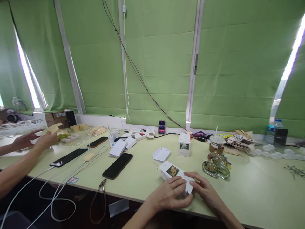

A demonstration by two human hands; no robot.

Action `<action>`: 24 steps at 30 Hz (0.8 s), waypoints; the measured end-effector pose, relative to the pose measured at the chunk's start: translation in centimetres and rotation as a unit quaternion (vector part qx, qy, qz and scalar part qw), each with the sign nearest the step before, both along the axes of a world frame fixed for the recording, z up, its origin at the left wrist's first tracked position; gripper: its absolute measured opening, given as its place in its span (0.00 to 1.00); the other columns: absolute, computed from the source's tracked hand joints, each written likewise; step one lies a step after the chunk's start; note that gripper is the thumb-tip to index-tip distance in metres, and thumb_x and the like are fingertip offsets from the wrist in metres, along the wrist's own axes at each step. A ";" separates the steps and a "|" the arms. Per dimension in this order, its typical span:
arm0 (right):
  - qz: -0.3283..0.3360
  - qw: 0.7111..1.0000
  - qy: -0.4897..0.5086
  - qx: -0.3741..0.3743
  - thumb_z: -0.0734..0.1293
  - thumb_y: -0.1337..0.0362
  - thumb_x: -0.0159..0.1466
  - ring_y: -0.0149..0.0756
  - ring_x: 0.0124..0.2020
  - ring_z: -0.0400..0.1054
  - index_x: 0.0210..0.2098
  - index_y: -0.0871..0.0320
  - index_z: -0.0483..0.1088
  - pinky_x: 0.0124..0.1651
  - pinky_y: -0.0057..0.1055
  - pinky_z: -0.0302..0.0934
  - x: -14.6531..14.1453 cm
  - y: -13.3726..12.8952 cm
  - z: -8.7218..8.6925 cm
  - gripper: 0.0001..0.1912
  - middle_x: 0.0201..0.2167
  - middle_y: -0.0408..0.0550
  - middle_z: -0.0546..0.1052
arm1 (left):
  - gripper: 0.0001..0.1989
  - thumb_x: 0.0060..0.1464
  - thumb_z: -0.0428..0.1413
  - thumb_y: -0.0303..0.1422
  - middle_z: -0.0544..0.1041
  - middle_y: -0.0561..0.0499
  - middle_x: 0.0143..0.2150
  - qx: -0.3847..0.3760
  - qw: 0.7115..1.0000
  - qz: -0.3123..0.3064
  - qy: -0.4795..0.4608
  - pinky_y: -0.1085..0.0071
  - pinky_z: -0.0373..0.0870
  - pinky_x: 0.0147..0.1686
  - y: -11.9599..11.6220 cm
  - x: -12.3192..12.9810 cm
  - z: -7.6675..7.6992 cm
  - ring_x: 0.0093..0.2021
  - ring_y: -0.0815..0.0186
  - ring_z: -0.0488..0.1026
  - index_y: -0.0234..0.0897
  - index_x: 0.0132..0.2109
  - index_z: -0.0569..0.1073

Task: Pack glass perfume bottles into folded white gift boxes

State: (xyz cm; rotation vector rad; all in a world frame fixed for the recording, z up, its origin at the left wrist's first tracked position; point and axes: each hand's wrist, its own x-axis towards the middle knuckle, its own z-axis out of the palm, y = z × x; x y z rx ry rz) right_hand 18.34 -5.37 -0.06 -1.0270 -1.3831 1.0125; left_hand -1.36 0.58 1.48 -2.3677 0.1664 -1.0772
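I've got the left hand point(172, 192) and right hand point(202, 187) grasping a white box point(181, 173), flower picture point(172, 171) upward, at the desk's point(250, 187) near edge.

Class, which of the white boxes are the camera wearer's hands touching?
The white box with the yellowish flower picture: left hand and right hand are on it. The others, including the upright box picturing white flowers, sit farther back.

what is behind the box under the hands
Behind the box, a white card lies on the table; farther back, to the right, a second box stands. Anything low against its far side is covered by the first box.
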 end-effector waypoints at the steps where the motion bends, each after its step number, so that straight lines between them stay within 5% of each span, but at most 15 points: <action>1: 0.005 1.000 0.004 0.003 0.67 0.51 0.59 0.46 0.50 0.66 0.47 0.50 0.74 0.51 0.39 0.61 0.0 0.0 0.0 0.19 0.48 0.51 0.71 | 0.14 0.52 0.59 0.25 0.75 0.50 0.40 0.002 1.000 -0.001 0.002 0.64 0.67 0.55 -0.1 0.0 0.1 0.49 0.65 0.71 0.41 0.46 0.70; 24: 0.007 1.000 -0.005 0.009 0.67 0.51 0.59 0.47 0.51 0.64 0.50 0.50 0.73 0.53 0.42 0.57 0.1 -0.1 0.0 0.21 0.49 0.51 0.70 | 0.15 0.56 0.56 0.27 0.73 0.52 0.40 0.012 1.000 0.005 0.020 0.62 0.65 0.58 -0.2 -0.5 0.2 0.48 0.67 0.70 0.41 0.51 0.69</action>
